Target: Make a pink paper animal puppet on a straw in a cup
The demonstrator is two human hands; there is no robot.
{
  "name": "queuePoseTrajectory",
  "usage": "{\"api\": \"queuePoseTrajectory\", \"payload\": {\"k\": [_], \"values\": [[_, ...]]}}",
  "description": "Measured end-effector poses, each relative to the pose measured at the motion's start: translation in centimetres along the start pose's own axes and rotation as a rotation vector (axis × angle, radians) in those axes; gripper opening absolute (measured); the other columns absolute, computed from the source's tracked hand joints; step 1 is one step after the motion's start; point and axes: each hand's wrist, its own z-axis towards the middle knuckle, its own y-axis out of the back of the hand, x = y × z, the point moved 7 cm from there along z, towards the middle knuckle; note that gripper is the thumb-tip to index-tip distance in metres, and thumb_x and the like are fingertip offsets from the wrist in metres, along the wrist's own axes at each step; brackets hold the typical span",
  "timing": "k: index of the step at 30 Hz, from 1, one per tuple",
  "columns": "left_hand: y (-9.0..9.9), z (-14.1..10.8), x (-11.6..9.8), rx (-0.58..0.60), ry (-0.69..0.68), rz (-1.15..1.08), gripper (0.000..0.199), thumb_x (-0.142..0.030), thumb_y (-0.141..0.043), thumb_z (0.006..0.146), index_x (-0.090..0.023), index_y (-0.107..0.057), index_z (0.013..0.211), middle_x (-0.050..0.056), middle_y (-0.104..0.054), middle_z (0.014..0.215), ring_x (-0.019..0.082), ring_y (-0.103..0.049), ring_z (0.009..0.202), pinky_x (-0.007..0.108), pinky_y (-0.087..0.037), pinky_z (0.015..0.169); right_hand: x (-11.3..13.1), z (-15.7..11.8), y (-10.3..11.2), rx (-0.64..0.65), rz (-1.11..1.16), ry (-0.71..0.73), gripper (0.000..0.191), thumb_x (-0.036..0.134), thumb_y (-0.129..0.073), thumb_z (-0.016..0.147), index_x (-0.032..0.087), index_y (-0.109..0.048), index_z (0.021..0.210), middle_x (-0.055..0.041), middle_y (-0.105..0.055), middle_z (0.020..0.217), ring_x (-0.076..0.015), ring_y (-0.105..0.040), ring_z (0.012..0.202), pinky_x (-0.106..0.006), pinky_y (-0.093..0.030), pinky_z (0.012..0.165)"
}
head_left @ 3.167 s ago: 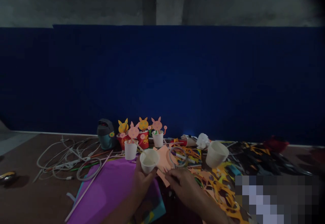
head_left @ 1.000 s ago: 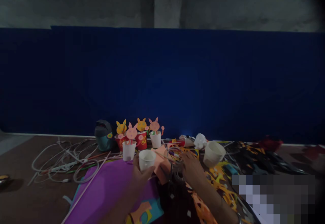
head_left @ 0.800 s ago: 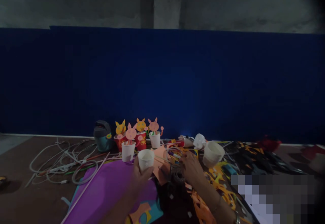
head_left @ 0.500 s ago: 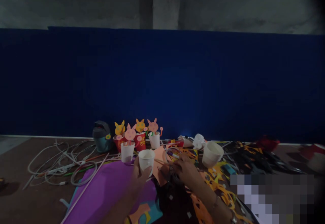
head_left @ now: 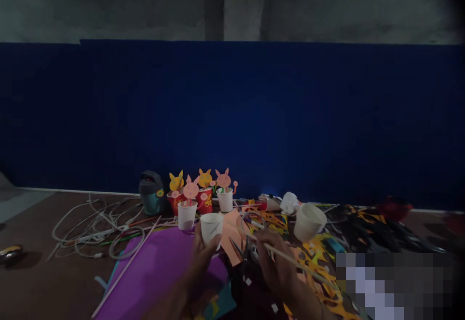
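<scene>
A white paper cup (head_left: 211, 227) is gripped in my left hand (head_left: 204, 247), its mouth tilted a little toward me. My right hand (head_left: 276, 262) has its fingers closed on a thin pale stick (head_left: 308, 274), which slants down to the right across the hand. Between the hands lie a sheet of orange paper (head_left: 231, 245) and open scissors (head_left: 244, 256). Beyond the left hand stand several cups with paper animal heads, among them a white cup with a pink head (head_left: 191, 189).
Purple sheets (head_left: 160, 266) lie at the left front, beside tangled white cables (head_left: 90, 233). A teal and dark container (head_left: 151, 196) stands behind them. To the right are a larger off-white cup (head_left: 308, 222), crumpled white paper (head_left: 289, 204) and yellow cut-out scraps (head_left: 319, 262).
My right hand has turned and drawn slightly nearer, and the stick now shows at length across it. The left hand keeps the cup in nearly the same place. The view has shifted slightly left.
</scene>
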Motion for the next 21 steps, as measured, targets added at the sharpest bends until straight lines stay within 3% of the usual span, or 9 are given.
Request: {"api": "queuePoseTrajectory", "payload": {"k": [5,9,15,21], "values": [[-0.2,0.0,-0.1,-0.002,-0.019,-0.034,0.076,-0.041,-0.075,0.066,-0.025,-0.037,0.13,0.009,-0.062,0.105,0.026,-0.064,0.09,0.037,-0.057,0.072,3.3,-0.8,-1.4,0.07,0.017,0.223,0.022,0.009,-0.049,0.087,0.023,-0.052,0.103,-0.0051,-0.066,0.09,-0.0199,-0.063,0.085,-0.037,-0.051,0.078],[0.0,0.3,0.5,-0.004,-0.005,-0.066,0.077,-0.045,-0.076,0.063,-0.026,-0.04,0.128,0.009,-0.062,0.104,0.027,-0.064,0.088,0.037,-0.058,0.069,3.2,-1.1,-1.8,0.045,-0.033,0.244,0.017,0.012,-0.048,0.089,0.022,-0.054,0.101,-0.0053,-0.067,0.087,-0.0192,-0.064,0.081,-0.036,-0.05,0.074],[-0.2,0.0,0.2,-0.002,-0.019,-0.076,0.072,-0.04,-0.075,0.067,-0.027,-0.039,0.128,0.009,-0.063,0.104,0.026,-0.064,0.09,0.038,-0.057,0.073,3.5,-0.7,-1.5,0.071,-0.058,0.271,0.016,0.011,-0.049,0.088,0.022,-0.055,0.099,-0.0044,-0.067,0.083,-0.0182,-0.064,0.076,-0.033,-0.049,0.07],[-0.3,-0.2,-0.3,-0.031,-0.005,-0.04,0.076,-0.047,-0.076,0.061,-0.025,-0.045,0.127,0.008,-0.065,0.101,0.027,-0.065,0.086,0.038,-0.056,0.071,3.3,-0.7,-1.8,0.109,-0.067,0.25,0.02,0.009,-0.048,0.086,0.022,-0.054,0.101,-0.0045,-0.067,0.083,-0.0185,-0.063,0.076,-0.034,-0.048,0.07]]}}
